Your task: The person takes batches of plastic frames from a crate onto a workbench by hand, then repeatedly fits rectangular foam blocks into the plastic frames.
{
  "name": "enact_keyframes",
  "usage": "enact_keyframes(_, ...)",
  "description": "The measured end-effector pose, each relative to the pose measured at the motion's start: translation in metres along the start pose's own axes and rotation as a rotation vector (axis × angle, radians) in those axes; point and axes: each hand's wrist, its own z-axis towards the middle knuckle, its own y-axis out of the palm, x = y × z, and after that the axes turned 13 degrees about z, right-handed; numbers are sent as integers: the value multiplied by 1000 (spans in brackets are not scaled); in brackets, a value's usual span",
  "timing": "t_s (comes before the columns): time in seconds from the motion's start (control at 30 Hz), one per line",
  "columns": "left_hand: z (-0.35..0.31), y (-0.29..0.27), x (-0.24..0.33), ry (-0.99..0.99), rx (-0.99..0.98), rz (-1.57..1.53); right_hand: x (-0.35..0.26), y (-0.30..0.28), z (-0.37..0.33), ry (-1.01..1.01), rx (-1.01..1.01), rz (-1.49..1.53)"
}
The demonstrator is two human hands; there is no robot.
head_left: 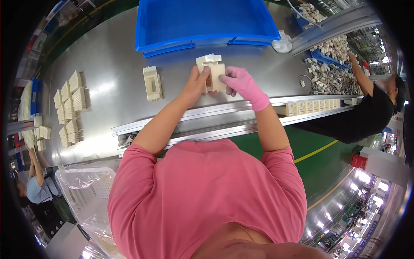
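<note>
Bare, my left hand grips a cream plastic frame-like housing by its left side, above the metal table. My right hand, in a pink glove with grey fingertips, pinches the right edge of a flat cream plastic plate. This plate lies against the housing's right part; whether the two are joined I cannot tell. A second cream housing with a rectangular opening rests on the table, left of my hands.
Beyond my hands sits a large blue bin. Stacks of cream plates stand at the left. A rail runs along the near edge, with a row of cream parts at right. Co-workers work at both sides, amid piled wired parts.
</note>
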Motion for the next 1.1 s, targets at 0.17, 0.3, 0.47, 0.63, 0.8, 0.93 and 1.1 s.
enact_keyframes(0.17, -5, 2, -3, 211, -8, 26, 37, 36, 3, -632, 304, -580)
enact_keyframes(0.3, -5, -3, -3, 280, -14, 41, 31, 45, -4, -633, 321, -471)
enact_keyframes(0.47, -2, -4, -5, 311, -50, 11, 27, 40, -5, -607, 253, -514)
enact_keyframes(0.63, -6, -3, -5, 125, -166, -111, 14, 39, -15, -529, 87, -370)
enact_keyframes(0.8, -9, -3, 4, 9, -246, -146, 1, 18, -21, -386, 16, -224)
enact_keyframes(0.93, -22, -7, 26, -149, -600, -122, -7, 11, -28, -720, 64, -200)
enact_keyframes(1.1, -1, -45, 27, 117, -667, 493, -7, -17, -57, -86, -169, -32)
